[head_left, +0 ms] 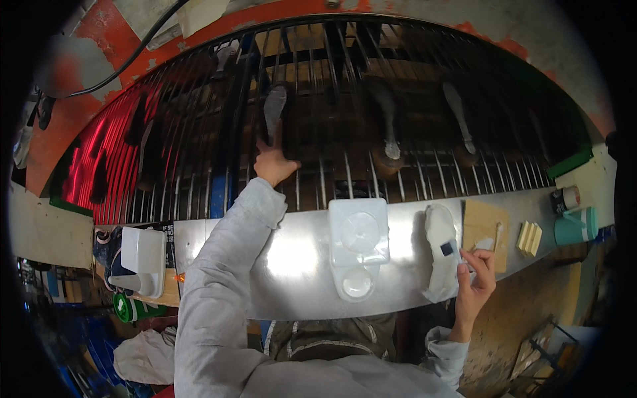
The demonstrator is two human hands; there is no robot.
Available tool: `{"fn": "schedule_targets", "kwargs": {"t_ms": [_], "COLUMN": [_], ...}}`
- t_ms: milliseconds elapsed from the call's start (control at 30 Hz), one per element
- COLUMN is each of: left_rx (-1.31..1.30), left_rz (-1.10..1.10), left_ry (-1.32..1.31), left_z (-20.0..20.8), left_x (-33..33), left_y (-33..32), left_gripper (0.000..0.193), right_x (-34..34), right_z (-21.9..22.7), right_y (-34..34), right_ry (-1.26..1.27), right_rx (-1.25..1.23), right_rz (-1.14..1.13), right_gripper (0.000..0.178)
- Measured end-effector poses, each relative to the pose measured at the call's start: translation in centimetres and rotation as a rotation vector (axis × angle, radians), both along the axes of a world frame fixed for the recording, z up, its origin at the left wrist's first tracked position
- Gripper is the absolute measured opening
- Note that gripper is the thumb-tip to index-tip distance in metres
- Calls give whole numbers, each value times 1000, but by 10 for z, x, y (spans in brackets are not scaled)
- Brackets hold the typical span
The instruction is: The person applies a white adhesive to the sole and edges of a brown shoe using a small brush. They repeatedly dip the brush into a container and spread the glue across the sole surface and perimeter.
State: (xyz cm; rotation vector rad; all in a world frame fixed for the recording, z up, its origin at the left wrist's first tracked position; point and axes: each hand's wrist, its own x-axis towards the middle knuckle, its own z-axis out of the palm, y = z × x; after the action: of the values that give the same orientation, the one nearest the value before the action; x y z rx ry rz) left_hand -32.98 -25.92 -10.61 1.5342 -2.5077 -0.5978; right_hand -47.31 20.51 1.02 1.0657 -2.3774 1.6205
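Note:
My left hand point(273, 162) reaches out over a rack of metal bars point(323, 178). Its thumb is spread to the side, and its fingertips lie at the near end of a grey shoe sole point(274, 106). Lower right, my right hand point(476, 286) has thumb and forefinger close together in a pinch; anything between them is too small to make out. Beside those fingertips, a white shoe-shaped piece point(438, 268) with a small dark square point(446, 249) on it rests on the metal ledge point(292, 285).
More soles point(387, 119) point(458, 116) lie among the bars. On the ledge stand a white plastic container point(359, 232), a cardboard piece point(472, 222) with a swab-like stick, yellowish blocks point(529, 239) and a teal cup point(572, 227). A white dispenser point(144, 252) is at left, near red light point(99, 166).

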Motion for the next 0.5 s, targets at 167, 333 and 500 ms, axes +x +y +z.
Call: {"fn": "schedule_targets", "kwargs": {"t_ms": [167, 333, 500], "left_rx": [536, 703, 919], "left_rz": [-44, -181, -425], "left_ry": [510, 1008, 1779], "left_z": [71, 152, 155], "left_x": [37, 138, 180], "left_y": [-8, 85, 193], "left_gripper": [91, 86, 83], "right_x": [7, 18, 36], "right_z": [10, 6, 7], "right_y": [24, 32, 27], "right_ry": [-98, -158, -193], "right_rx": [-43, -74, -3], "right_rz": [-22, -1, 99], "right_gripper": [17, 17, 17]}}
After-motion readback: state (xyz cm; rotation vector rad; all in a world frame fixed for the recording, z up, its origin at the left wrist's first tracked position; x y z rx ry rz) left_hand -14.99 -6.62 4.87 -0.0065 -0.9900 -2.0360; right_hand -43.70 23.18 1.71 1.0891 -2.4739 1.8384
